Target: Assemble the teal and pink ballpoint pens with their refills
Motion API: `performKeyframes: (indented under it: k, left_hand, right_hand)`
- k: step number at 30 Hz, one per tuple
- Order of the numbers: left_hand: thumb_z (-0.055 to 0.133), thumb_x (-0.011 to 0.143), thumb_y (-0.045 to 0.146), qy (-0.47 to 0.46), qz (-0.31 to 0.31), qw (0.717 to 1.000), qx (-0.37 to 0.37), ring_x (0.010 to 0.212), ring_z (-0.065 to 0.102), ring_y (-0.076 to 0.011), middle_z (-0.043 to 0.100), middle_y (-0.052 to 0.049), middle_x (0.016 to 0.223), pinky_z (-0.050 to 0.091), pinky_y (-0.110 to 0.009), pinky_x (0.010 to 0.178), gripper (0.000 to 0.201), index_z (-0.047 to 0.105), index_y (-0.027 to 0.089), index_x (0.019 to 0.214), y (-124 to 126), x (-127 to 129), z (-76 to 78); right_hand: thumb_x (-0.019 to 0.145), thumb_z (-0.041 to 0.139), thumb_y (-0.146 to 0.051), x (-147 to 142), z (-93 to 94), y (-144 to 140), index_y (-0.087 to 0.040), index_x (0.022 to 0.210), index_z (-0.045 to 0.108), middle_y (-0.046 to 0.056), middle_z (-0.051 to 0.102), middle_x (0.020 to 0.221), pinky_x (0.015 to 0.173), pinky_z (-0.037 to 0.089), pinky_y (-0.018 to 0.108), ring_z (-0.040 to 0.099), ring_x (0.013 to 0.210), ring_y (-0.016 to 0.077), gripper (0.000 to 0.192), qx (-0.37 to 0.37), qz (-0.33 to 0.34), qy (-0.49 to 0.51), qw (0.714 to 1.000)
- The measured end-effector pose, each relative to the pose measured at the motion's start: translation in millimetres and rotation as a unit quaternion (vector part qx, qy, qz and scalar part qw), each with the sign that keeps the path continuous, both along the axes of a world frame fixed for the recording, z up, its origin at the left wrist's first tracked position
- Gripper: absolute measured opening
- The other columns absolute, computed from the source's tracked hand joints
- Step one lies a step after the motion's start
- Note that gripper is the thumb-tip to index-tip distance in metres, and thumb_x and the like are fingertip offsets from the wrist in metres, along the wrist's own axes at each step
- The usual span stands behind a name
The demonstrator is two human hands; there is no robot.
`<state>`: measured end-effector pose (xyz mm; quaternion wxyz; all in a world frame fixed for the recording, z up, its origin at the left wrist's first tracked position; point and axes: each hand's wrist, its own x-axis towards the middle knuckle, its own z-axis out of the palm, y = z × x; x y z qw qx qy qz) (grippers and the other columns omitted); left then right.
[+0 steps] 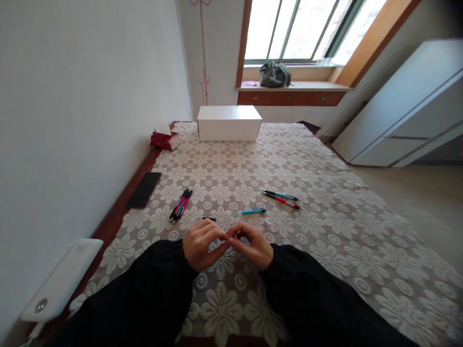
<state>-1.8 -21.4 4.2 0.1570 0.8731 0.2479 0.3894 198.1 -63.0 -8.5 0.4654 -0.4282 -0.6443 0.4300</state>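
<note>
My left hand (203, 245) and my right hand (253, 245) meet fingertip to fingertip low over the tablecloth. Each is closed in a pinch; whatever sits between the fingers is too small and too covered to name. Just beyond my left hand lies a short black pen part (209, 219), partly hidden by the knuckles. A teal pen barrel (251, 211) rests a little past my right hand. Farther right, a teal pen (284, 195) and a red pen (285, 201) lie side by side. Several red, teal and black pen pieces (181, 207) lie bundled at the left.
A patterned tablecloth (222, 313) covers the table. A black phone-like slab (143, 190) and a red tissue pack (164, 140) lie along the left edge by the wall. At the far end stands a white box (229, 129). A white device (63, 279) with a cable is at lower left.
</note>
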Motion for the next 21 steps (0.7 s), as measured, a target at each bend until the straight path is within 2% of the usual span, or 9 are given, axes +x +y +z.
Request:
performKeyframes:
  k: [7,12,14,17,19,21]
  left_hand:
    - [0.068,0.091,0.022,-0.002,-0.015,1.0,-0.01,0.081,0.066,-0.0176,0.073,-0.002,0.083,0.054,-0.033,0.075,0.003,0.065,0.023,0.091,2.0,-1.6,-3.2]
    - [0.066,0.091,0.02,-0.005,-0.003,1.0,-0.013,0.081,0.065,-0.0173,0.072,-0.002,0.083,0.053,-0.032,0.076,0.003,0.064,0.022,0.091,3.1,-0.4,0.8]
    - [0.065,0.092,0.019,0.0,0.01,1.0,-0.019,0.081,0.065,-0.0177,0.072,-0.002,0.082,0.053,-0.032,0.077,0.003,0.064,0.022,0.09,4.1,-0.5,1.7]
    - [0.064,0.092,0.02,0.002,0.032,0.999,-0.028,0.083,0.065,-0.0187,0.072,-0.003,0.084,0.053,-0.033,0.078,0.004,0.063,0.021,0.089,6.3,-1.6,0.5]
    - [0.064,0.092,0.021,0.004,0.041,0.999,-0.034,0.084,0.065,-0.0192,0.072,-0.003,0.084,0.053,-0.034,0.079,0.004,0.064,0.021,0.088,7.7,-2.5,-1.5]
    - [0.064,0.093,0.022,0.011,0.046,0.998,-0.038,0.085,0.064,-0.0195,0.072,-0.003,0.084,0.053,-0.034,0.079,0.004,0.064,0.021,0.088,8.7,-3.1,-3.4]
  right_hand:
    - [0.095,0.062,-0.042,-0.3,-1.4,-2.2,-0.021,0.086,0.063,0.0,0.064,0.073,0.058,0.046,0.027,0.054,0.062,0.0131,0.023,0.014,-0.017,-0.05,0.999]
    - [0.097,0.058,-0.031,13.8,-2.3,5.4,-0.022,0.087,0.065,0.002,0.065,0.077,0.063,0.046,0.03,0.057,0.069,0.016,0.015,0.097,-0.036,-0.146,0.984]
    - [0.097,0.055,-0.024,24.1,-4.7,11.8,-0.022,0.09,0.066,0.004,0.068,0.083,0.072,0.048,0.033,0.06,0.079,0.0187,0.013,0.151,-0.068,-0.206,0.964]
    - [0.096,0.053,-0.016,38.9,-10.6,20.2,-0.023,0.102,0.069,0.007,0.072,0.1,0.084,0.044,0.038,0.061,0.095,0.0232,0.019,0.227,-0.14,-0.332,0.905]
    - [0.094,0.054,-0.013,45.7,-15.0,23.6,-0.023,0.111,0.069,0.008,0.073,0.11,0.09,0.041,0.04,0.06,0.104,0.0246,0.025,0.24,-0.174,-0.396,0.869]
    - [0.093,0.057,-0.014,49.3,-19.3,25.1,-0.023,0.113,0.069,0.006,0.073,0.113,0.096,0.036,0.041,0.059,0.109,0.0247,0.025,0.235,-0.191,-0.433,0.849]
